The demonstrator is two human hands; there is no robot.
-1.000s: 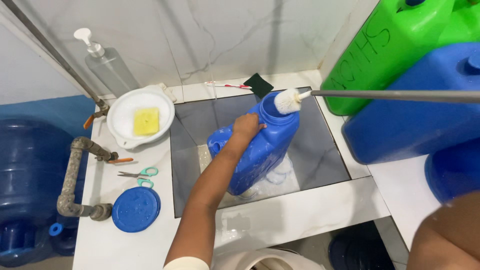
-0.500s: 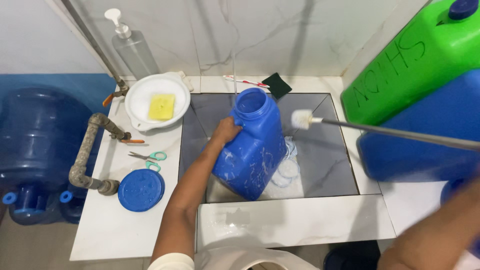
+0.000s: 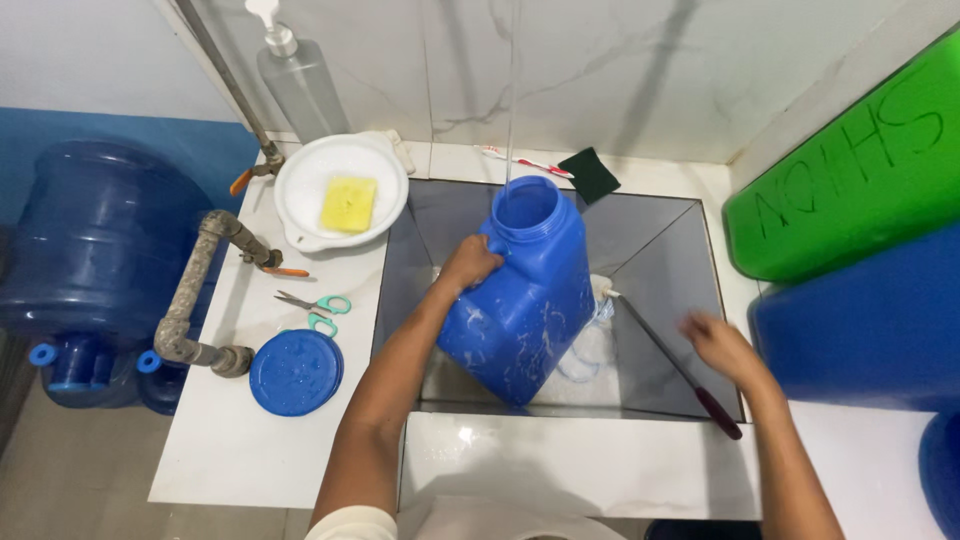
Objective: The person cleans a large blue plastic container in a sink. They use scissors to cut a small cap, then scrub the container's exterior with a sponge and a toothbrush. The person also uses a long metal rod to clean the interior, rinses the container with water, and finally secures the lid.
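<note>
A blue plastic jerrycan stands tilted in the grey sink basin, its wide mouth up under a thin stream of water. My left hand grips its handle near the neck. My right hand hovers open just above a long bottle brush. The brush lies slanted in the basin, its white head beside the jerrycan and its dark red grip near the front rim. The hand looks blurred and seems apart from the brush.
On the left counter lie a blue lid, scissors, a white bowl with a yellow sponge and a soap dispenser. A pipe and blue water jug stand left. Green and blue containers fill the right.
The brush came out of the jerrycan's mouth, swung down to the right and now lies in the basin. My right hand has let go of it. Water now runs into the jerrycan.
</note>
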